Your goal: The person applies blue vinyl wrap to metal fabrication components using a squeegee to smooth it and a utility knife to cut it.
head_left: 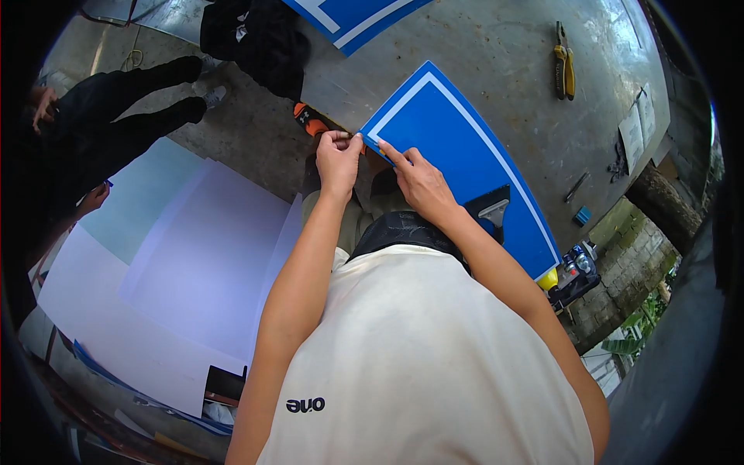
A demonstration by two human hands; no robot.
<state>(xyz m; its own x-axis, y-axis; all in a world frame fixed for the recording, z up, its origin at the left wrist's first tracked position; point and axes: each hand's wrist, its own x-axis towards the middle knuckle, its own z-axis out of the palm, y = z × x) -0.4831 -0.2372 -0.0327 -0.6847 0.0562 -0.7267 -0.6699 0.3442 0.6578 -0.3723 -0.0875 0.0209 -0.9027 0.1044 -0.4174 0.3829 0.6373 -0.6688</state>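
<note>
A blue sign panel with a white border line [473,167] lies on the metal table at my front right. At its near left corner, the thumb and fingers of my left hand [337,167] are pinched together; what sits between them is too small to make out. My right hand [425,184] is closed beside the same edge, index finger pointing along it. Under that finger shows a bit of a small yellow tool [383,153], mostly hidden by the hand. A black squeegee [493,209] rests on the panel near my right forearm.
On the metal table [496,46] are another blue sign [360,19], yellow-handled pliers [564,62], papers [639,124] and a small blue block [583,215]. A black caddy [575,275] stands at right. Large white sheets [194,256] lie left; another person's legs [155,97] are beyond.
</note>
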